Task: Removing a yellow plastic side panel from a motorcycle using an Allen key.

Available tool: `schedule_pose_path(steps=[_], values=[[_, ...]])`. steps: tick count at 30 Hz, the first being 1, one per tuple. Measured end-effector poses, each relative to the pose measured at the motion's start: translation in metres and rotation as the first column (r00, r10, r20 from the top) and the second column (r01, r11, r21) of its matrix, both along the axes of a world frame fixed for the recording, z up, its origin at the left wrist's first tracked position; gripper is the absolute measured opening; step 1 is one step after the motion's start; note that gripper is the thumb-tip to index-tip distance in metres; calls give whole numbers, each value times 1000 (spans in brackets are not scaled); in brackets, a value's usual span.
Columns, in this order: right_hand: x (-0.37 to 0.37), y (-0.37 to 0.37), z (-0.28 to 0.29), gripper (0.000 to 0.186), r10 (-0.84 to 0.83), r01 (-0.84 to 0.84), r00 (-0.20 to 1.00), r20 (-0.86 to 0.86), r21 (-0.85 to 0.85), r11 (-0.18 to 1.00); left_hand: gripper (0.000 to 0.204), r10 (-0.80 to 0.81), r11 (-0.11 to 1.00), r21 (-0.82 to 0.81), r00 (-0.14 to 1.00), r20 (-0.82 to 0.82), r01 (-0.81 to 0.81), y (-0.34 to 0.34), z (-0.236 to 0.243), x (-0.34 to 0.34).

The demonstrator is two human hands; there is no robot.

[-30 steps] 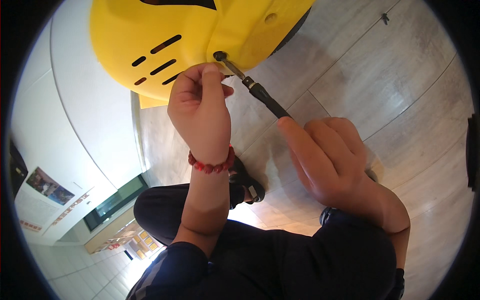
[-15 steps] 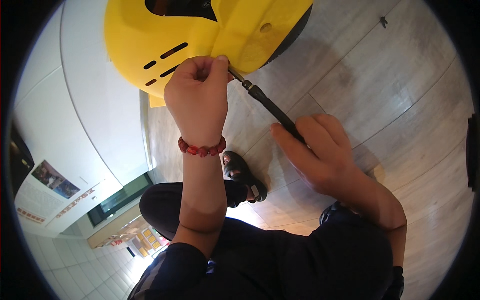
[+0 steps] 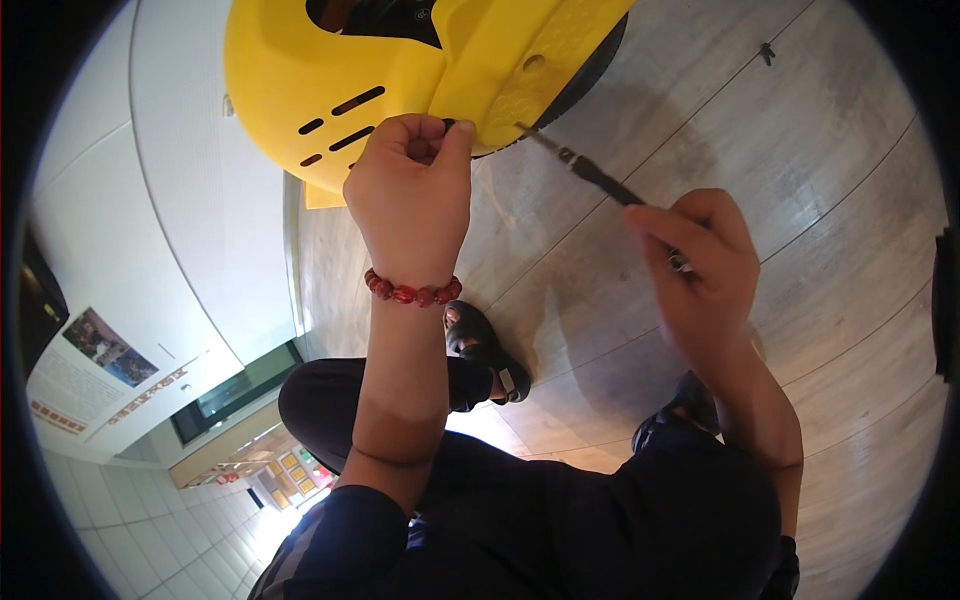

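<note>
Tool (image 3: 600,180) gripped in right hand (image 3: 702,265), right of centre, tip clear of small dark piece (image 3: 449,124), apparently pinched by left hand (image 3: 412,178) beside yellow shell (image 3: 410,72), upper centre, not yet released; fixed or loose, and work left: impossible to tell.

A small dark piece (image 3: 767,53) lies on the plank-patterned floor (image 3: 850,270); a colour picture (image 3: 112,346) is on the white wall (image 3: 195,130).

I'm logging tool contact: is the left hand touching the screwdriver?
Apart. In the head view, the yellow shell shows between the left hand and the tip of the screwdriver, which the right hand grips.
</note>
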State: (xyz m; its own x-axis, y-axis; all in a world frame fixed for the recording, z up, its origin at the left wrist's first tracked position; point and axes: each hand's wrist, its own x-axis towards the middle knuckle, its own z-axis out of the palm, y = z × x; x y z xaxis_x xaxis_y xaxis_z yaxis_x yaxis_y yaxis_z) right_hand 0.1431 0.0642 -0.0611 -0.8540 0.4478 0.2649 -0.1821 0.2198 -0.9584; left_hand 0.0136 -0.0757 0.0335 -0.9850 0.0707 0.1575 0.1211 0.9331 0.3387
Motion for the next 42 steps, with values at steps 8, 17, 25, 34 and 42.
schedule_pose_path(steps=[8, 17, 25, 34, 42], values=[[-4, 17, -19, 14, -52, 81, 989, 140, -211, 974, 21, -67, 993, -99, 998, 10, 68, -3, 5, 0], [-4, 24, -27, 13, -67, 123, 984, 168, -354, 927, 24, -11, 995, -98, 999, -39, 7, 1, -7, 7], [-6, 27, -32, 12, -45, 114, 983, 180, -393, 912, 25, 68, 996, 62, 995, -68, -63, 2, -20, 11], [-11, 26, -53, 11, -68, 156, 969, 237, -374, 914, 25, 84, 980, 182, 995, -46, -74, 3, -26, 13], [-12, 30, -99, 13, -180, 237, 887, 425, -85, 968, 24, 86, 976, 205, 996, -30, -78, 7, -24, 16]])
